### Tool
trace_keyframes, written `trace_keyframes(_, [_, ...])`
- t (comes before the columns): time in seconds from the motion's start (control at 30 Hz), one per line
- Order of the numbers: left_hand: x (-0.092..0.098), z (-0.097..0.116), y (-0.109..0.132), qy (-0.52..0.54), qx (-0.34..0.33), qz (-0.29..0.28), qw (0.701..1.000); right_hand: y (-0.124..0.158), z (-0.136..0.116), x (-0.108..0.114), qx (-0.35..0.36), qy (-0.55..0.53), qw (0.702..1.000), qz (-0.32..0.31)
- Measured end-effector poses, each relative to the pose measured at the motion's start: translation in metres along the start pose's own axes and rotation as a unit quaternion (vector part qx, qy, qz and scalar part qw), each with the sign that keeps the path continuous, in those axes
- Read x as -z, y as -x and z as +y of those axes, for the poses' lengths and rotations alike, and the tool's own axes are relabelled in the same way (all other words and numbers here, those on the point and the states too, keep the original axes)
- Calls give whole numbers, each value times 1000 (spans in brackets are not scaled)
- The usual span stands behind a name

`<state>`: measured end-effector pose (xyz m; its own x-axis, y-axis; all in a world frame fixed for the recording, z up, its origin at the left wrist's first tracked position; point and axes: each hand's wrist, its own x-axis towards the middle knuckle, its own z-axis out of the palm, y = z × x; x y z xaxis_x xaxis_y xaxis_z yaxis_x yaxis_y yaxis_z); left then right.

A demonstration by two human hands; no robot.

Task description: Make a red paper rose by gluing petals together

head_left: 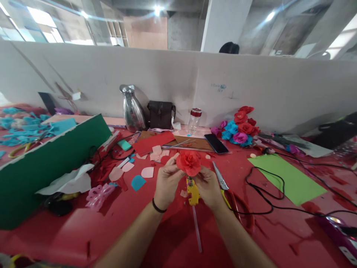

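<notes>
Red flower (pixel 189 162) between fingers (pixel 172 171)

One wide view here, straight from the wearer's head, tipped forward and down across the red tabletop (pixel 111 223). Forearms (pixel 134 234) stretch up from the bottom edge, nearest the lens; the red flower (pixel 189 162) sits close, around mid-frame. Farther off, the pale partition (pixel 106 74) spans the width, with ceiling lights (pixel 157 10) above it.

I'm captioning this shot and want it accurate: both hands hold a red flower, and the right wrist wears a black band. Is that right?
Not quite: the black band is on the left wrist, as the head view shows. The left hand and right hand do both hold the red flower.
</notes>
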<state>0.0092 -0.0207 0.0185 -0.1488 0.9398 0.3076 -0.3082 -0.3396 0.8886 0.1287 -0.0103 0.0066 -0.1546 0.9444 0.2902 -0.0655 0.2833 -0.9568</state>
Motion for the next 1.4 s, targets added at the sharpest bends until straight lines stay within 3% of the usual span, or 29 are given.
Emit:
trace_keyframes(0.17, [0, 1, 3, -44, -7, -4, 999, 2, 3, -3, 6, 19, 999, 32])
trace_keyframes(0.33, [0, 3, 3, -66, -4, 15, 998, 4, 6, -6, -33, 31, 998, 44])
trace_keyframes(0.5, [-1, 5, 3, -118, -15, 30, 992, 5, 1, -11, 0, 53, 996, 66])
trace_keyframes(0.73, [3, -8, -2, 18, 88, 45, 995, 5, -7, -12, -31, 78, 996, 28])
trace_keyframes(0.83, [6, -11, -3, 18, 79, 43, 996, 4, -7, -10, -34, 75, 996, 44])
trace_keyframes(1.03, [2, -7, -1, -93, 18, 42, 995, 2, -2, -7, -50, -1, 996, 72])
trace_keyframes(1.3, [-1, -10, -2, 29, 110, 50, 992, 3, -8, -11, -147, -120, 982, 15])
trace_keyframes(1.4, [-1, -9, -1, 34, 113, 42, 992, 3, -10, -11, -195, -153, 969, 15])
